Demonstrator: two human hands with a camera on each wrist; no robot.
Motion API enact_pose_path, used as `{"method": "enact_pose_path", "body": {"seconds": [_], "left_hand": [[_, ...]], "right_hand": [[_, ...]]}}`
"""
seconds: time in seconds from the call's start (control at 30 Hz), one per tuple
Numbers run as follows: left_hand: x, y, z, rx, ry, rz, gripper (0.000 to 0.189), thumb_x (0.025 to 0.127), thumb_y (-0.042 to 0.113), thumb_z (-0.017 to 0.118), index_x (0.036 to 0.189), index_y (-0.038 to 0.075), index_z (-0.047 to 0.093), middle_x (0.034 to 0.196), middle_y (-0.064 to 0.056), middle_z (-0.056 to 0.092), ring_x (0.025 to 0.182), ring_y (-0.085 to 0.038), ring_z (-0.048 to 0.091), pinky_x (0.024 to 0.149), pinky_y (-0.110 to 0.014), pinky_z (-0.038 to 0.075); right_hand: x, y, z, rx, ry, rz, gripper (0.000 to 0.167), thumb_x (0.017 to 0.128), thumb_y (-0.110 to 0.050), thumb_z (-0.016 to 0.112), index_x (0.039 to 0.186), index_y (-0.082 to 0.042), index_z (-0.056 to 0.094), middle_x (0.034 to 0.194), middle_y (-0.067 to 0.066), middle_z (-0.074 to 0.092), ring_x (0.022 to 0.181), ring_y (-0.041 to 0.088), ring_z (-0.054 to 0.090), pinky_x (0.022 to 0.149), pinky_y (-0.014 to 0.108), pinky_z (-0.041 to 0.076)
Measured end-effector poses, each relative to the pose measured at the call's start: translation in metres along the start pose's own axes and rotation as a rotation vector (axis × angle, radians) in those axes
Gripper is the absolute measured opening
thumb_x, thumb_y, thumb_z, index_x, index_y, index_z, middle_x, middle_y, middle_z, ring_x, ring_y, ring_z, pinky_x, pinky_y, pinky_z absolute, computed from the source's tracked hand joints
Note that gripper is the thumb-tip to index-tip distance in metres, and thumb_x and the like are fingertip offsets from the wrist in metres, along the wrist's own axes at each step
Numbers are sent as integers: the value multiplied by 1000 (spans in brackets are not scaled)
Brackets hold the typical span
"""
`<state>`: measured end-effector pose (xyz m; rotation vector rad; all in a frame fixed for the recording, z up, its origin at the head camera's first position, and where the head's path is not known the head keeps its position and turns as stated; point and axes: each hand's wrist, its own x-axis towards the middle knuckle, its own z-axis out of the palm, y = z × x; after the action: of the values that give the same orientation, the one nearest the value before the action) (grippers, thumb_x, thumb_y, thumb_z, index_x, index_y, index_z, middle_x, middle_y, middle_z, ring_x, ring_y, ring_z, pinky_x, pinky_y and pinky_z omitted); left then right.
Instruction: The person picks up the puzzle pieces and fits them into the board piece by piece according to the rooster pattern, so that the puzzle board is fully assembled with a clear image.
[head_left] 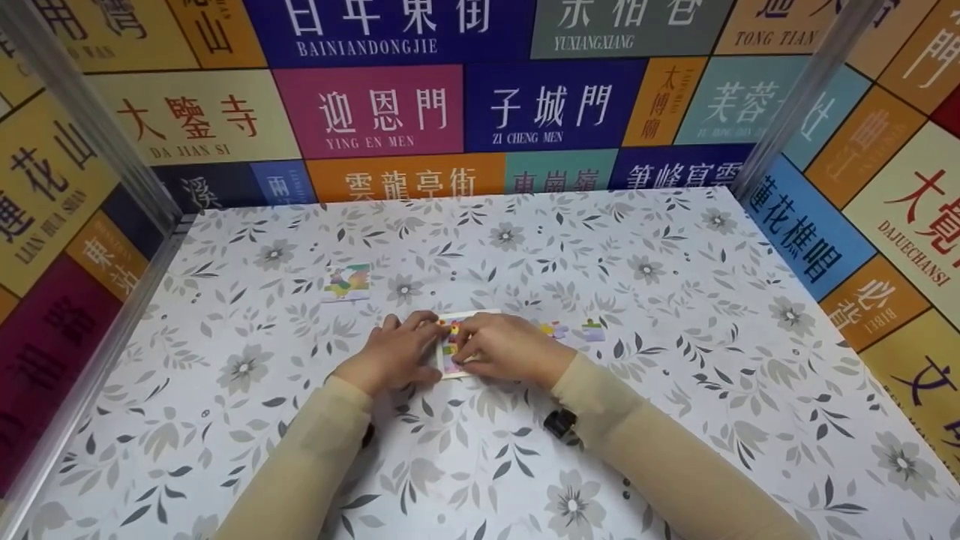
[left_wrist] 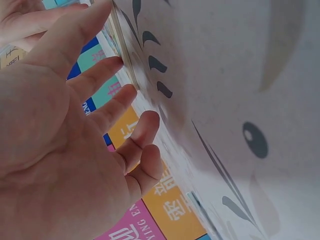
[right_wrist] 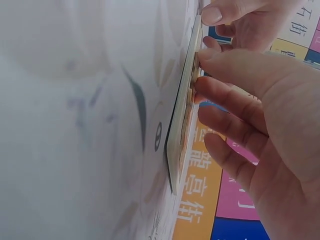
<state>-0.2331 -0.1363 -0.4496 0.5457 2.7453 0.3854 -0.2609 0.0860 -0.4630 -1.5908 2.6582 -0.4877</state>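
Note:
A small puzzle tray (head_left: 451, 375) with a pale rim and colourful pieces lies flat on the table between the two hands. My right hand (head_left: 514, 346) reaches over it. In the right wrist view, its thumb and index finger pinch a small puzzle piece (right_wrist: 195, 67) at the tray's surface, while the other fingers are loosely bent. My left hand (head_left: 397, 352) rests at the tray's left side, fingers spread and relaxed, thumb near the lower left corner and fingertips by the edge. Much of the tray's picture is hidden under the right hand.
Two loose puzzle pieces, one yellow and purple (head_left: 553, 330) and one green and lilac (head_left: 593, 330), lie right of the right hand. A colourful picture square (head_left: 348, 283) lies at the back left. Panels with printed signs (head_left: 375, 112) surround the floral-patterned tabletop (head_left: 675, 420).

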Motion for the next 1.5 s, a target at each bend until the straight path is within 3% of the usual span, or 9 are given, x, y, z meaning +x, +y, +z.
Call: {"method": "enact_pose_path", "body": {"seconds": [0.47,0.87,1.2,1.5], "left_hand": [[-1,3,-4,12,2,5,67,90,35,79,150,23,53,159,-5,38,124,-42,44,102,-62,42],[0,2,-3,9,4,4,65,90,36,80,148,23,53,159,-5,38,125,-41,43,103,-62,41],[0,2,-2,-3,0,-12,68,91,37,79,150,23,50,161,-5,38,127,-42,43,104,-62,41],[0,2,0,-47,3,-11,66,90,33,80,149,25,49,161,-6,38,128,-43,43,107,-63,38]], "right_hand": [[3,-2,-4,-58,2,37,9,93,-23,77,96,-21,85,105,-1,71,97,17,67,84,36,55],[-3,0,-3,2,0,124,17,93,-28,76,108,-23,82,115,-3,70,104,16,66,92,37,54],[-19,7,-6,52,63,163,16,91,-22,77,106,-21,82,112,-5,70,103,14,65,92,34,53],[-40,17,-15,110,62,272,17,92,-26,78,108,-21,81,113,-7,69,105,14,64,95,37,53]]}}
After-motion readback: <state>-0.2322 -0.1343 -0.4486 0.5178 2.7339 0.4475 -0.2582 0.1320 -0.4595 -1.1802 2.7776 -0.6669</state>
